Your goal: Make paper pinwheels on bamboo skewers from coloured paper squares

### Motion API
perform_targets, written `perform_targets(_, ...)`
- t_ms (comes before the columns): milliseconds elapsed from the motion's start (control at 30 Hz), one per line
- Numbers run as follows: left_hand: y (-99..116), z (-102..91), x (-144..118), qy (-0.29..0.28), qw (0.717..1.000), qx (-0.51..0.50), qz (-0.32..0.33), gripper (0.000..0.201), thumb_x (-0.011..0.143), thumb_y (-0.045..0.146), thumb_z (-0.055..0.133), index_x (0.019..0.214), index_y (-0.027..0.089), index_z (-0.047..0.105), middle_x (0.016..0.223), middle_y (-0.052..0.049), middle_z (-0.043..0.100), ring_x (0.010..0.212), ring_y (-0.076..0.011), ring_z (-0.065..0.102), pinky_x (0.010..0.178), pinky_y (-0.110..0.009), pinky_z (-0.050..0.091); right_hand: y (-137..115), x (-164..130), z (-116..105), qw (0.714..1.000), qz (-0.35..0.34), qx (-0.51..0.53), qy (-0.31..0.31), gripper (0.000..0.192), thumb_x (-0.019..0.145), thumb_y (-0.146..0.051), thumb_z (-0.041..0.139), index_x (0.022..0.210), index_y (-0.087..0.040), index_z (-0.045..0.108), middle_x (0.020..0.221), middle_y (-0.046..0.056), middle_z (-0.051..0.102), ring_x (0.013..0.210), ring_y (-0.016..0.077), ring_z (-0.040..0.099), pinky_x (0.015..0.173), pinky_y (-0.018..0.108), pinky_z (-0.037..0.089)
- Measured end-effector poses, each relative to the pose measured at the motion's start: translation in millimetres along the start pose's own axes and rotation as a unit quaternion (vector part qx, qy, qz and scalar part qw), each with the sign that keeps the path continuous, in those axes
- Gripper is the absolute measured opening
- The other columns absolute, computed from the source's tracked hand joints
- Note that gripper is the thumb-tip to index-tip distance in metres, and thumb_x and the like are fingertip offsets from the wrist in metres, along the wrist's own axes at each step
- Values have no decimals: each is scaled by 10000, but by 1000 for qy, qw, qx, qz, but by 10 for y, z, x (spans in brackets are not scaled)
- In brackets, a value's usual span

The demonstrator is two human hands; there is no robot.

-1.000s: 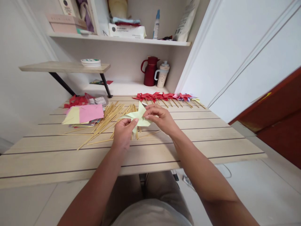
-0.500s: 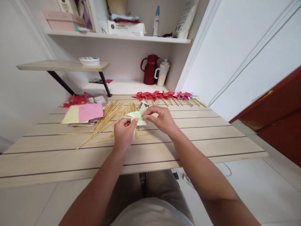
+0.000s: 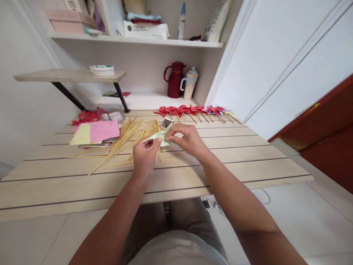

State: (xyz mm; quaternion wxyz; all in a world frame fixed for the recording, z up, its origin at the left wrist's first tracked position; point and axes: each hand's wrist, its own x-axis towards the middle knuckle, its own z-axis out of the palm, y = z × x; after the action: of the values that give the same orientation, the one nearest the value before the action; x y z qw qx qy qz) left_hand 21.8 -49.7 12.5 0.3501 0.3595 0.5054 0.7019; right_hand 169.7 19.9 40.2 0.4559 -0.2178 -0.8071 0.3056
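Observation:
My left hand (image 3: pixel 145 155) and my right hand (image 3: pixel 185 139) both pinch a pale green folded paper piece (image 3: pixel 160 135) just above the wooden table (image 3: pixel 234 158). The left fingers grip its lower left corner and the right fingertips press its right side. Under and behind the paper lies a spread pile of thin bamboo sticks (image 3: pixel 127 138). A small roll of tape (image 3: pixel 166 122) sits just behind the paper.
A stack of pink and yellow paper squares (image 3: pixel 96 132) lies at the left, red scraps (image 3: pixel 86 117) behind it. A row of finished red and pink pinwheels on sticks (image 3: pixel 193 111) lines the back edge. A red jug (image 3: pixel 174 80) and speckled cup (image 3: pixel 189 86) stand on the shelf.
The green paper's upright flaps have been folded down, so it looks smaller and flatter between my fingers. Both hands stay in place over the sticks.

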Motion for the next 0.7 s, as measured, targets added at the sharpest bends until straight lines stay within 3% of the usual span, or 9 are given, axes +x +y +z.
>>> perform_targets(433, -1, -4, -31, -19, 1000, 14, 5, 188, 690, 335, 828, 778, 176, 777, 770, -41, 748, 692, -157, 659, 689, -271, 509, -18, -4, 10, 1000, 22, -13, 3, 163, 824, -228, 734, 692, -207, 640, 751, 2, 688, 738, 164, 626, 726, 308, 485)
perform_targets(700, -117, -52, 14, -2, 995, 76, 59, 180, 733, 370, 804, 773, 197, 775, 784, -40, 735, 761, -186, 653, 715, -287, 494, -30, -1, 12, 999, 26, -19, 12, 151, 813, -179, 726, 695, -197, 633, 750, 0, 685, 727, 155, 625, 718, 294, 469)
